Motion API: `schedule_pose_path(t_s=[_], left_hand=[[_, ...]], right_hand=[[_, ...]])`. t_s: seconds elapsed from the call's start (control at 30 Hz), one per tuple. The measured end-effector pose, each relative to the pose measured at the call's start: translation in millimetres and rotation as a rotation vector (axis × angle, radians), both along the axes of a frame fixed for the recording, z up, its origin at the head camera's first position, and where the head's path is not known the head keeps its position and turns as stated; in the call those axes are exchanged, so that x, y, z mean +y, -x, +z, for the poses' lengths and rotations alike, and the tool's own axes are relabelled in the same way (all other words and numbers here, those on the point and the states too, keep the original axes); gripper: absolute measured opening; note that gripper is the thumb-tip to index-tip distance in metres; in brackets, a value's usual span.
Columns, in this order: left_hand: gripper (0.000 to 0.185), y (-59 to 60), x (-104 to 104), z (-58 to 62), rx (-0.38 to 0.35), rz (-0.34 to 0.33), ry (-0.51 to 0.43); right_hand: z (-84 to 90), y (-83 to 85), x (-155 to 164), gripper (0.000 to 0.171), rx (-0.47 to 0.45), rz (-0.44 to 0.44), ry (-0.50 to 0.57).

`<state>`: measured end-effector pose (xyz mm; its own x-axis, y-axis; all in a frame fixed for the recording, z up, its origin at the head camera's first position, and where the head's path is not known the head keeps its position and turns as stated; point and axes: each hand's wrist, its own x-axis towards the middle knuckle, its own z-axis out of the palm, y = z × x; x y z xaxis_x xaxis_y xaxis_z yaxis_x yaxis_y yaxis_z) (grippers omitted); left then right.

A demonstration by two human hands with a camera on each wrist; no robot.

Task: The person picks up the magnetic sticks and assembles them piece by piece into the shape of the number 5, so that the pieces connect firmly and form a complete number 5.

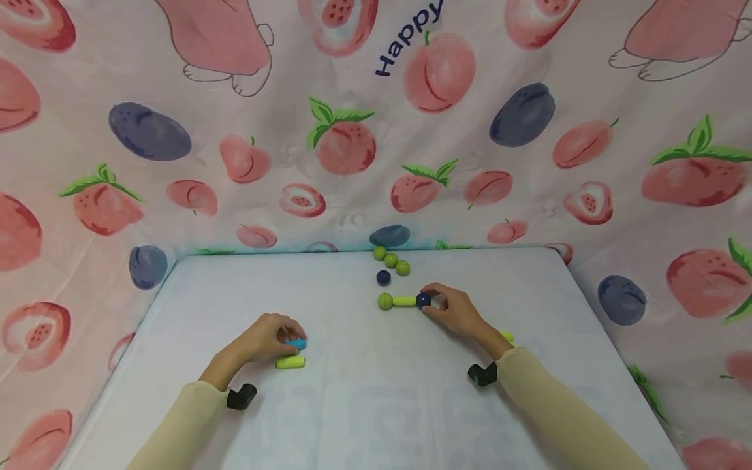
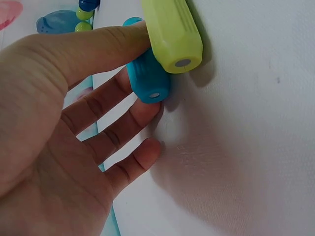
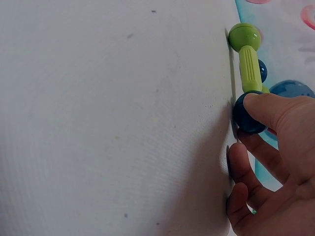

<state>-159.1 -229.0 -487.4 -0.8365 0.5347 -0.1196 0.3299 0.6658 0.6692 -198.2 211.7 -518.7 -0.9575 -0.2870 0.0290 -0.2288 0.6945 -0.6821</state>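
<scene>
My right hand (image 1: 455, 312) pinches a dark blue ball (image 3: 250, 113) between thumb and fingers. That ball sits at the near end of a yellow-green rod (image 1: 404, 301), whose other end bears a green ball (image 1: 384, 301); the three lie in a line on the table. Over at the left, my left hand (image 1: 270, 336) grips a blue rod (image 2: 147, 81) with the thumb on one side and fingers on the other. Beside it lies a yellow-green rod (image 1: 290, 361), which partly covers the blue one in the left wrist view. Small metal discs show on both rod ends.
Behind the joined pieces are a loose dark blue ball (image 1: 384, 278) and a row of three green balls (image 1: 391, 260) near the back edge. Another yellow-green piece (image 1: 508, 336) peeks out behind the right wrist. A fruit-print cloth (image 1: 346, 215) rises behind the white table (image 1: 364, 405).
</scene>
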Motion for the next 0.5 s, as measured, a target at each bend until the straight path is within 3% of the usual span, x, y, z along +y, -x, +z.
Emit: schedule_pose_path(t_s=[0.5], left_hand=[[0.015, 4.3, 11.4, 2.5, 0.047, -0.032, -0.016]], right_hand=[[1.8, -0.6, -0.5, 0.040, -0.021, -0.003, -0.011]])
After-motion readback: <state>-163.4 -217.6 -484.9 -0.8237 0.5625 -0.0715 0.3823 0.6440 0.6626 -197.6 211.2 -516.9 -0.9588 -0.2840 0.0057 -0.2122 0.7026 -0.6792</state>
